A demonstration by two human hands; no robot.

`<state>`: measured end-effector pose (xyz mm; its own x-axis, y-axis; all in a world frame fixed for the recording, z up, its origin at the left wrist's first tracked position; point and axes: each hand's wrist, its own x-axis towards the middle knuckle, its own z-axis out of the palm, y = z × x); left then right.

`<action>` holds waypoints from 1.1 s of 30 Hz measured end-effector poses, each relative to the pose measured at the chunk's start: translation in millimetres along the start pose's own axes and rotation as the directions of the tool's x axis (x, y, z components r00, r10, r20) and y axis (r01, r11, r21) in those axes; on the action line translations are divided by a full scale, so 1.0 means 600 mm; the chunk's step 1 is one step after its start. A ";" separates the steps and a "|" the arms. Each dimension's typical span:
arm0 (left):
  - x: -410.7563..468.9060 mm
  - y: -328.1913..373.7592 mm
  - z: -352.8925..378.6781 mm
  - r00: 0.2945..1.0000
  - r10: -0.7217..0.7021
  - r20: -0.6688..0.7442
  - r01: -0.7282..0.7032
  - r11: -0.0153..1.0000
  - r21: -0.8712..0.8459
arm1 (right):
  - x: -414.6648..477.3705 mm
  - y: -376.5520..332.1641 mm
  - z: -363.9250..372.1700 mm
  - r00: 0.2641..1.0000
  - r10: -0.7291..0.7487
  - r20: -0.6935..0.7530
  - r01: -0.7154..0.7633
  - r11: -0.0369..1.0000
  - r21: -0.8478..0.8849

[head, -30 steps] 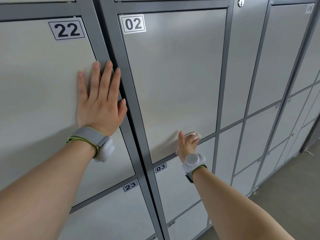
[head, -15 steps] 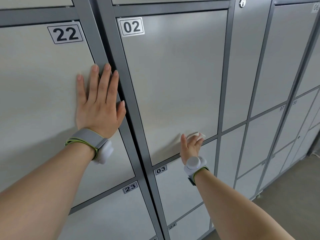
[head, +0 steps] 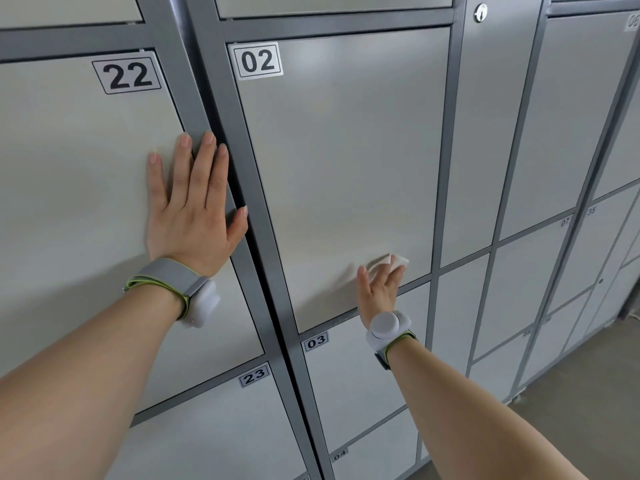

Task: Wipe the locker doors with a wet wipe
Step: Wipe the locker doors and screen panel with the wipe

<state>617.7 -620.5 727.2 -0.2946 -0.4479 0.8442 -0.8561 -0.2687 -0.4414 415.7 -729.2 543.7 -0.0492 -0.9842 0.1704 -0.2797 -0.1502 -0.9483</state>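
Head view puts your right hand [head: 379,292] low on door 02 [head: 339,150]. Its grip is released: the fingers are straight and press the wet wipe [head: 396,260] against the panel. The white wipe peeks out past your fingertips toward 1 o'clock. It sits near the door's 5 o'clock corner, just above the grey rail that parts it from door 03 [head: 346,386].

At 10 o'clock from there, your left hand [head: 192,216] also has its grip released, the palm flat on door 22 [head: 76,185] at its 3 o'clock edge. The thumb and the fingertips nearest it reach onto the grey frame post [head: 242,161]. Each wrist carries a grey band with a white sensor [head: 388,329].

The 02 label [head: 258,60] sits at its door's 11 o'clock corner. A round lock [head: 480,12] is on the narrow panel toward 1 o'clock, and the floor [head: 588,393] shows at 4 o'clock.
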 end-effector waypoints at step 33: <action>0.009 0.088 0.033 0.972 -0.224 0.067 0.217 0.971 0.099 | 0.055 0.039 -0.066 0.990 0.137 0.026 -0.135 0.989 -0.066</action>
<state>579.4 -653.6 702.4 -0.0665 -0.4323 0.8993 -0.8531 -0.4428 -0.2759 369.4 -761.1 537.8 -0.0625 -0.9975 0.0321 -0.3333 -0.0094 -0.9428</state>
